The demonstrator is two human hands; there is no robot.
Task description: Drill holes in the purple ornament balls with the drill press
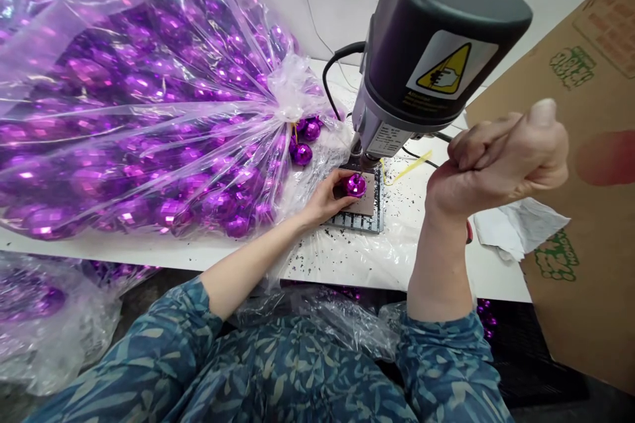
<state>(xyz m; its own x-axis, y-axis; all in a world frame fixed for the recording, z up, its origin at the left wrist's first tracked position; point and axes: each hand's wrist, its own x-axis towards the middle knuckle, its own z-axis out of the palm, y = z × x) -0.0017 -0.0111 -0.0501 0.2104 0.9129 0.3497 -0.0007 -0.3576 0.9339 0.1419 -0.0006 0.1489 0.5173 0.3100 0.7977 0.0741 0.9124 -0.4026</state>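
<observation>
My left hand [327, 197] pinches a shiny purple faceted ball [356, 186] between thumb and fingers. The ball rests on a brown pad [364, 201] atop the slotted metal base [373, 222] of a small bench drill press [421, 46]. Directly above the ball is the drill's chuck [367, 160]; whether the bit touches it I cannot tell. My right hand [501, 152] is raised to the right of the drill head, its fingers curled into a fist. Whatever lies inside that fist is hidden from this angle.
A large tied clear bag [149, 106] of purple balls fills the left of the white table [501, 281]. Two or so loose balls [301, 154] lie by its knot. Dark shavings, a yellow strip [411, 166], crumpled white paper [516, 225] and a cardboard box [585, 211] are around.
</observation>
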